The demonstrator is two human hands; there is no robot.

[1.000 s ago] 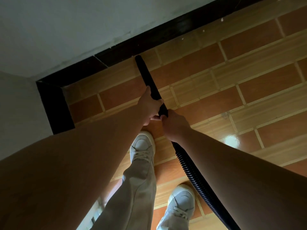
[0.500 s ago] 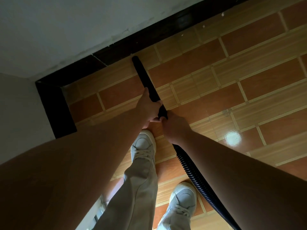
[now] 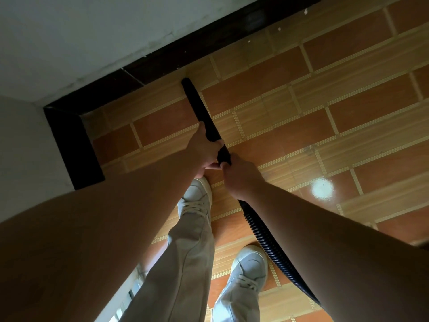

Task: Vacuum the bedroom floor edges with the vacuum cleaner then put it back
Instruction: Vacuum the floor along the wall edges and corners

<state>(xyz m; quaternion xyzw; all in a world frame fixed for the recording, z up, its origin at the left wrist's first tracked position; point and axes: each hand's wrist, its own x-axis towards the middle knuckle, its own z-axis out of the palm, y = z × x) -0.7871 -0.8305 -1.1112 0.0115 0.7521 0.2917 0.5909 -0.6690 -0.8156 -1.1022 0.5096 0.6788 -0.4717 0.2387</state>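
Note:
A black vacuum nozzle (image 3: 197, 105) slants down to the tiled floor, its tip close to the dark skirting (image 3: 162, 63) near the room corner. My left hand (image 3: 205, 151) grips the nozzle's upper part. Just behind it my right hand (image 3: 240, 175) grips the same tube where it joins the ribbed black hose (image 3: 267, 242). The hose runs back to the lower right under my right forearm. The vacuum body is out of view.
Orange and tan floor tiles (image 3: 325, 101) stretch to the right, with small white specks near the skirting at top right. White walls (image 3: 69, 31) meet at a corner on the left. My two white shoes (image 3: 197, 198) stand below the hands.
The nozzle tip has slid a little to the left along the skirting, toward the corner. Both hands keep their hold on the tube.

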